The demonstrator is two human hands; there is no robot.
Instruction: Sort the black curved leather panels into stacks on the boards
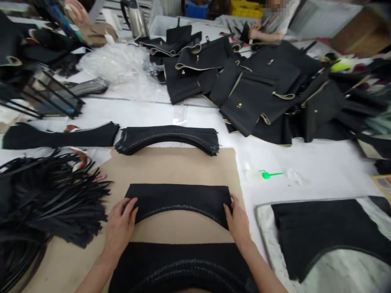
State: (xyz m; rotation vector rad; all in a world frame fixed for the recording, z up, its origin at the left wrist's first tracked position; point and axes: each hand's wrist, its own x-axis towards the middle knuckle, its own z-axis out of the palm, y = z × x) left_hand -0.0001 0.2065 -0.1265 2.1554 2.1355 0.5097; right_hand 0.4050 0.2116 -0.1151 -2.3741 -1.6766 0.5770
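Your left hand (119, 226) and right hand (237, 221) press flat, fingers spread and gripping nothing, on the ends of a black panel (180, 200); squaring it comes next.

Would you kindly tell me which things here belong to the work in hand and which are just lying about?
In hand: left hand, right hand, curved black piece, cardboard sheet.
Lying about: green-nozzled bottle, pile of black strips, heap of black panels, clear plastic wrap.
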